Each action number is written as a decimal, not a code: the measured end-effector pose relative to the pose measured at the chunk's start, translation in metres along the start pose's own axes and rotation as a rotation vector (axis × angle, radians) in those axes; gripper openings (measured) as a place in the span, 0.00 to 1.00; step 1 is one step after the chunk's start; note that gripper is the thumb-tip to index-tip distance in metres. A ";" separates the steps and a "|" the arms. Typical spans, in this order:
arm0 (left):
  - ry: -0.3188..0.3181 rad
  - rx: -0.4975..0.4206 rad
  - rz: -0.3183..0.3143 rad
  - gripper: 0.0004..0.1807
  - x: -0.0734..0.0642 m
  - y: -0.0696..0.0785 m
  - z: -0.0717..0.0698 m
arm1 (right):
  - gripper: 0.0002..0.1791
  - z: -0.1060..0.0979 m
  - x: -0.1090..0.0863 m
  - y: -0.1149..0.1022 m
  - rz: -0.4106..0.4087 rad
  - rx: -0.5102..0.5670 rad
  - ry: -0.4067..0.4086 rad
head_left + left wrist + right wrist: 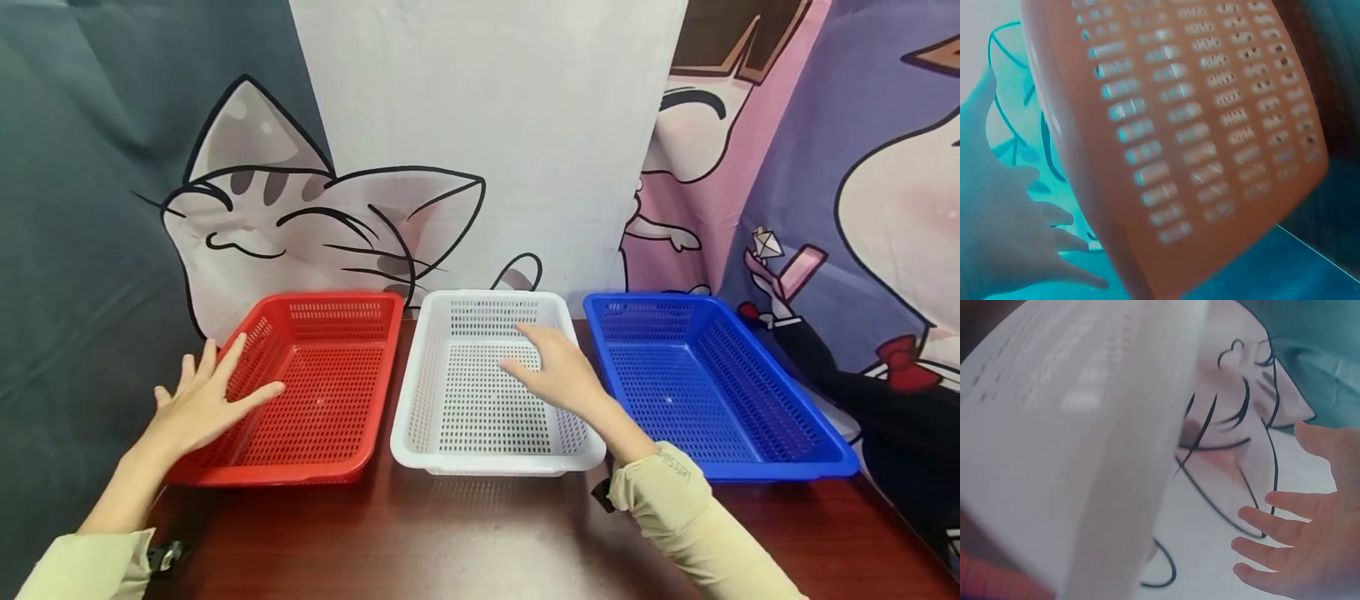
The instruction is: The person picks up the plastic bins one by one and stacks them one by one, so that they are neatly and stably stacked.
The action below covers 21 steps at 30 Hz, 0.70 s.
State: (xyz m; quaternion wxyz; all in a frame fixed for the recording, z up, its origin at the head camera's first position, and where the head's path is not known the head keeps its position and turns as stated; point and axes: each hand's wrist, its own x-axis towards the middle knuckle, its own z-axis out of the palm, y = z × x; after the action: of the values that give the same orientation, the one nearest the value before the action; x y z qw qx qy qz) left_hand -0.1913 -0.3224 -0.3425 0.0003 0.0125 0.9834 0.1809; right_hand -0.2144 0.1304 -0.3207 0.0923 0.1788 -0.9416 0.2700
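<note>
My left hand [198,404] is spread over the left side of a red plastic basket [262,476], holding nothing. In the left wrist view the same hand [1013,231] appears beside the basket's slotted wall [1210,125], fingers apart. Over the right part of a white slotted basket [495,462] hovers my right hand [562,375], thumb and fingers extended and parted. The right wrist view shows that hand [1316,531] holding nothing, with the white basket's rim [1135,444] close to the camera. Whether either hand touches a rim is hard to tell.
A blue slotted basket [780,471] sits to the right, completing a row along the back of the dark red-brown table [480,542]. Behind the row hangs a cloth backdrop [495,100] with cartoon figures, including a cat. The table's bare front strip lies nearer me.
</note>
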 end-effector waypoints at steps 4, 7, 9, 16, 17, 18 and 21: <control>0.037 -0.021 -0.018 0.56 -0.004 -0.014 -0.002 | 0.38 0.014 0.007 -0.014 -0.038 -0.004 -0.012; 0.042 -0.045 -0.033 0.55 -0.005 -0.023 -0.004 | 0.39 0.020 0.011 -0.025 -0.049 -0.002 -0.026; 0.035 -0.066 -0.046 0.56 -0.006 -0.029 -0.005 | 0.39 0.024 0.013 -0.033 -0.058 0.012 -0.038; 0.028 -0.194 -0.070 0.52 -0.009 -0.056 -0.018 | 0.37 0.047 0.020 -0.065 -0.081 0.152 -0.110; 0.017 -0.201 -0.079 0.52 -0.009 -0.059 -0.019 | 0.37 0.051 0.021 -0.069 -0.081 0.169 -0.118; 0.002 -0.206 -0.088 0.53 -0.010 -0.062 -0.020 | 0.37 0.054 0.022 -0.073 -0.080 0.187 -0.127; -0.042 -0.205 -0.104 0.54 -0.011 -0.068 -0.018 | 0.36 0.061 0.024 -0.084 -0.063 0.248 -0.146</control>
State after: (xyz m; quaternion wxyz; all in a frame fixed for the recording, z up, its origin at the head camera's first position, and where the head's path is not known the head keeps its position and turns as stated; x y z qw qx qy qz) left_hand -0.1824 -0.3923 -0.3499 0.0316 -0.0349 0.9588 0.2800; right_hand -0.2083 0.0243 -0.3256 0.0091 0.2375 -0.8992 0.3675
